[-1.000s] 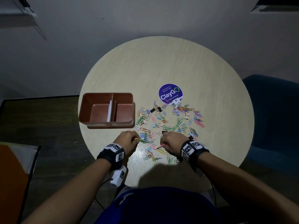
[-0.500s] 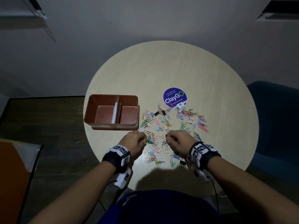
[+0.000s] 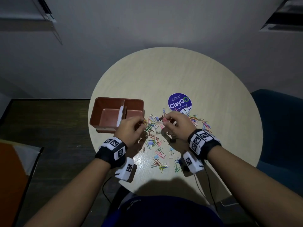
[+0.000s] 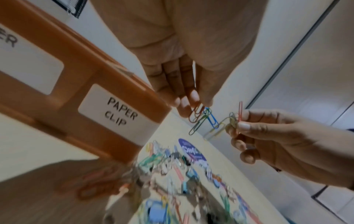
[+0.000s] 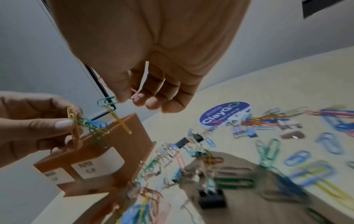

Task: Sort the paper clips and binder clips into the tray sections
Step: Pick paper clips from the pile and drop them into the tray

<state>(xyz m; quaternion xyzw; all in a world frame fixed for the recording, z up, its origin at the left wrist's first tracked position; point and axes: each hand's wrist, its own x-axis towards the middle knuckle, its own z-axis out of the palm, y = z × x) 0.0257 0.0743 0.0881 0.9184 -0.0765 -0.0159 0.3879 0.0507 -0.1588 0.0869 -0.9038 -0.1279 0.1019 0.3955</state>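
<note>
A brown two-section tray (image 3: 108,117) stands at the table's left; its near wall carries a "PAPER CLIP" label (image 4: 118,112). Coloured paper clips and small binder clips (image 3: 155,140) lie scattered to the tray's right. Both hands hover above this pile, close together. My left hand (image 3: 144,123) pinches a linked bunch of orange, green and blue paper clips (image 4: 203,118). My right hand (image 3: 164,120) pinches pink, green and yellow paper clips (image 5: 113,106) between thumb and fingers. The two bunches hang a short way apart just right of the tray.
A round purple ClayGo sticker (image 3: 179,102) lies beyond the pile. A black binder clip (image 3: 173,140) sits under the right wrist. A blue chair (image 3: 278,128) stands right of the round table, and dark floor shows on the left.
Both hands lifted off the near part of the pile and moved forward and up, each carrying paper clips. They now hang beside the tray's right end.
</note>
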